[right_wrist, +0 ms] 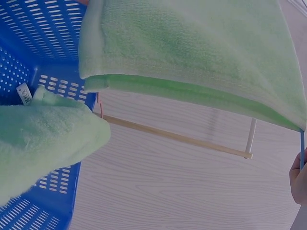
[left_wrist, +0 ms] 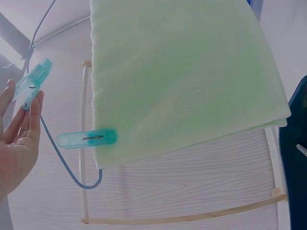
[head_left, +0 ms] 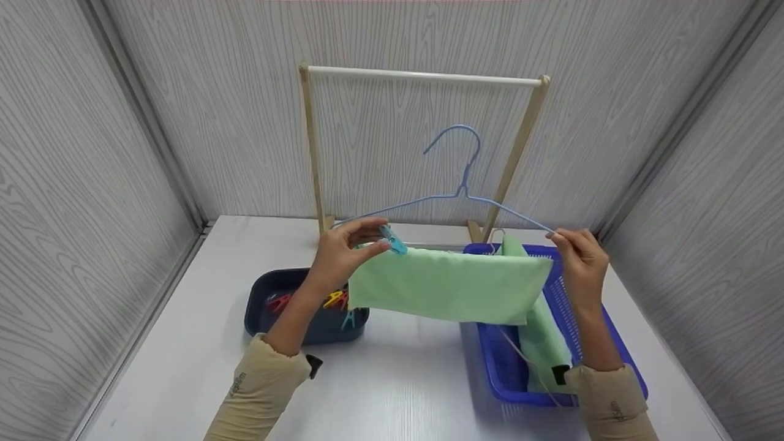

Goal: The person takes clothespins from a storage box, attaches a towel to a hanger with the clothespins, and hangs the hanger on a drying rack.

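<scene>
A light green towel [head_left: 450, 285] hangs folded over a blue wire hanger [head_left: 465, 184] held up in the air. My left hand [head_left: 343, 251] pinches a teal clothespin [left_wrist: 34, 84] between thumb and fingers, close to the towel's top edge. Another teal clothespin [left_wrist: 88, 138] is clipped to the towel near its left end; my left hand hides it in the head view. My right hand [head_left: 582, 260] grips the right end of the hanger, beside the towel's right corner.
Behind stands a wooden rack with a white rod [head_left: 422, 75]. A dark tray [head_left: 260, 306] on the left holds several coloured clothespins. On the right, a blue basket [head_left: 502, 392] contains another green towel [head_left: 545, 343] and a pinkish hanger.
</scene>
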